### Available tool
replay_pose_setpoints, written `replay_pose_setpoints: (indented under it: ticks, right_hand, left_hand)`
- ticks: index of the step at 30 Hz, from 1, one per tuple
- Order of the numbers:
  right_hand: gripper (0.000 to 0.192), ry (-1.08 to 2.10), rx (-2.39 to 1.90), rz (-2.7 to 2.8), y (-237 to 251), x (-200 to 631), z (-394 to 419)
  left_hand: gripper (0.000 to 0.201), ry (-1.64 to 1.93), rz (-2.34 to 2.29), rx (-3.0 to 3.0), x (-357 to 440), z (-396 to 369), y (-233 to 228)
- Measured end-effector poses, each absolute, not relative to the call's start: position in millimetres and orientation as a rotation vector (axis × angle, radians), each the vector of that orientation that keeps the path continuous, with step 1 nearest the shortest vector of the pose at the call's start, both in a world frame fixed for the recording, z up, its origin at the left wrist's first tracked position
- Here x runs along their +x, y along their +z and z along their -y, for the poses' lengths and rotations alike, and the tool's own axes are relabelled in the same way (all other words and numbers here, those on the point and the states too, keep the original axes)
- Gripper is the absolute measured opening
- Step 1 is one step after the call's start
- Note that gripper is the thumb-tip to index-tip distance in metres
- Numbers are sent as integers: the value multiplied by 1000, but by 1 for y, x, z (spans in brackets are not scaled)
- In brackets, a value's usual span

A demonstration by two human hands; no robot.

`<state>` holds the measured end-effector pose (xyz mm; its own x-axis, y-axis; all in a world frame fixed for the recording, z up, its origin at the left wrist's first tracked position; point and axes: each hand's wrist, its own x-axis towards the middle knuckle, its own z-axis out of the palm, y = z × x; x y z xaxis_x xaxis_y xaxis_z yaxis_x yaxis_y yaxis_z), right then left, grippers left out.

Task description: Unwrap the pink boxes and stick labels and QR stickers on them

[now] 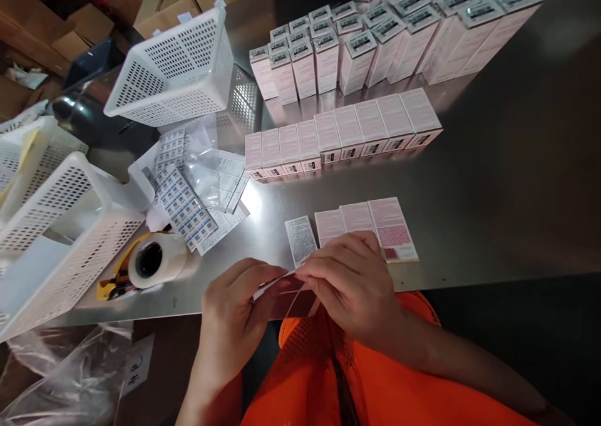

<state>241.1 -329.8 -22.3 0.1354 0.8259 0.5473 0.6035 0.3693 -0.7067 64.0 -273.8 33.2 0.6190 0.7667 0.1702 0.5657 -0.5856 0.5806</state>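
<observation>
Packing warehouse — stacked cartons (154, 0), boxed product rows (375, 37).

Flat pink carton (286, 294), partly unfolded, held at the table's near edge.

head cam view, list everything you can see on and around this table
metal table: one, silver, fills the view
upright boxes: many, pale pink, barcoded tops, far side
flat boxes in a row: about ten, pale pink, mid table
flat boxes near hands: three or four, pink, front edge
label sheets: several, white and blue, left of centre, by clear bags
tape roll: one, whitish, front left
baskets: three or more, white perforated, left side
cardboard cartons: several, brown, behind table
left hand: pinching a small folded sheet
right hand: pinching the same sheet
</observation>
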Motion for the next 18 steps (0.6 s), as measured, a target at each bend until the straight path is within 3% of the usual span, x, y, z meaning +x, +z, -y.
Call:
replay_pose_setpoints:
  ticks: [6,14,18]
  right_hand:
    - [19,138,-1357,1642,-23,241,331]
    - [15,-155,-1237,1852,-23,250,334]
    - [20,-174,-1179,1933,-20,250,341]
  left_hand:
    - [20,565,-1071,2346,64,274,32]
    - [4,559,-1320,2103,65,270,33]
    - [16,596,-1531,1898,64,260,21]
